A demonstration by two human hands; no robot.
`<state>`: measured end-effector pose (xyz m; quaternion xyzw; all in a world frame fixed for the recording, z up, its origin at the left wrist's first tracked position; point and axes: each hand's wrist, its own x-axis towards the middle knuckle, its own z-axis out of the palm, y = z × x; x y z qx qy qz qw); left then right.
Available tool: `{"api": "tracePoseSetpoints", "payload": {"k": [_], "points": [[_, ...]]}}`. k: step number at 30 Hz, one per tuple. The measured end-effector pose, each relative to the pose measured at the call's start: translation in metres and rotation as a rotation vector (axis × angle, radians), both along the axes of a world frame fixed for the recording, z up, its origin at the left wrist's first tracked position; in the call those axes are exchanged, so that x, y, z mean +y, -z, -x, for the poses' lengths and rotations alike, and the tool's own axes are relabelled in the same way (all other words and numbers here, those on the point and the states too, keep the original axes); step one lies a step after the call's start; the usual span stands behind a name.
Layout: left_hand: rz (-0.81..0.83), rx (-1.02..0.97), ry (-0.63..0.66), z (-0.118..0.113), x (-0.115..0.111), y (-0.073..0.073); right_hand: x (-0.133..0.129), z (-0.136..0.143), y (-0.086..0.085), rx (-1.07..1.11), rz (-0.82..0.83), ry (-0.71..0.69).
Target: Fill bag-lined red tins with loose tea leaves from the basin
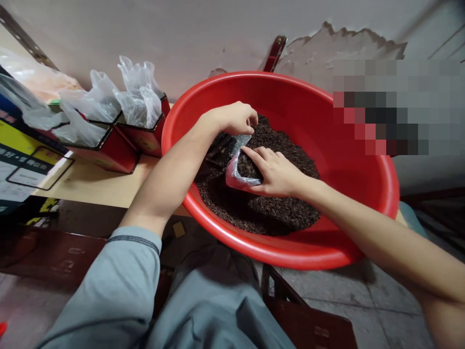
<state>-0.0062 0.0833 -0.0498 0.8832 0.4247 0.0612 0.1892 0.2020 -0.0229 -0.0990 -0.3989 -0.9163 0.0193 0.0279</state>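
Note:
A large red plastic tub [348, 116] holds a heap of dark brown, thin loose pieces that look like dried tea leaves [286, 208]. Inside it, my right hand [279, 170] grips a clear plastic bag [235, 178], its open mouth filled with the same dark pieces; a pinkish-red colour shows through its side. My left hand [240, 118] is just above and left of the bag, fingers curled at the edge of a see-through plastic piece [240, 141] speckled with dust. What exactly this piece is, I cannot tell; its lower part blends into the dark heap.
Left of the tub, several red tins [105, 157] lined with clear plastic bags [140, 99] stand on a pale board [127, 182]. A printed yellow and dark box [22, 155] is at the far left. Behind the tub rises a wall [163, 34] with peeling paint.

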Motion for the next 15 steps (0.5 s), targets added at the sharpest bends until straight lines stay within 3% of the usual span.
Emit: {"api": "tracePoseSetpoints", "payload": {"k": [15], "points": [[-0.05,0.101,0.035,-0.005,-0.02,-0.013,-0.007,0.008,0.006,0.004,-0.058,0.043]]}}
